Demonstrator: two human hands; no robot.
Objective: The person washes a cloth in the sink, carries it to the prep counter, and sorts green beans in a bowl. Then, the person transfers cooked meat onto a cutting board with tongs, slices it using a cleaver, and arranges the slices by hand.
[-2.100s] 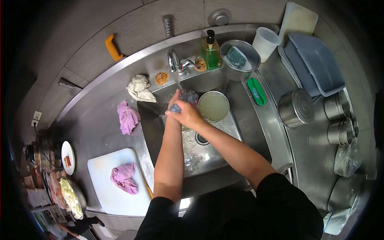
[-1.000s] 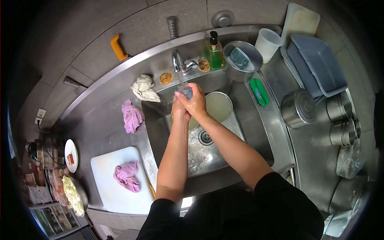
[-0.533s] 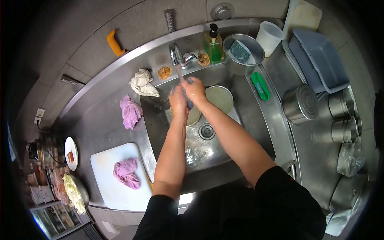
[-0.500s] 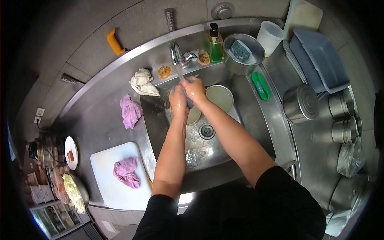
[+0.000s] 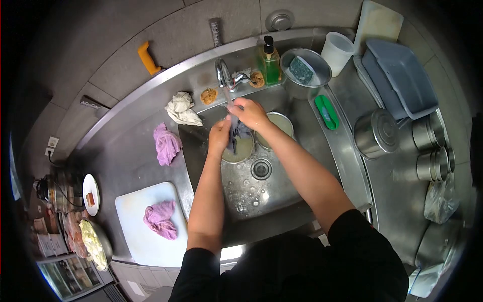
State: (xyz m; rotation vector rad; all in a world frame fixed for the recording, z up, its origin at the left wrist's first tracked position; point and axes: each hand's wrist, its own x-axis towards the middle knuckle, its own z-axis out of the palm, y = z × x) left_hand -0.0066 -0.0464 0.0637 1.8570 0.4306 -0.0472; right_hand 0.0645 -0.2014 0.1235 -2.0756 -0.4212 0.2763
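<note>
Over the sink (image 5: pixel 317 156), both my hands hold a limp grey-blue cloth (image 5: pixel 240 132) under the stream from the tap (image 5: pixel 220 73). My left hand (image 5: pixel 219 137) is closed on its left side, and my right hand (image 5: pixel 250 114) pinches the upper part. The cloth hangs above a round metal bowl (image 5: pixel 242 155) of cloudy liquid. A second such bowl (image 5: pixel 283 124) sits to its right, partly behind my right forearm. Below them is the drain (image 5: pixel 261 169), with suds nearby.
Behind the sink stand a green soap bottle (image 5: pixel 272 65) and a steel pot (image 5: pixel 307 89) with a sponge. A green brush (image 5: pixel 327 111) lies on the right rim. Left are purple cloths (image 5: pixel 166 144), a white cloth (image 5: pixel 183 109) and a white cutting board (image 5: pixel 136 221).
My hands have moved slightly apart, the left one lower and the right one turned. More of the cloth now shows between them. The view has shifted a little.
</note>
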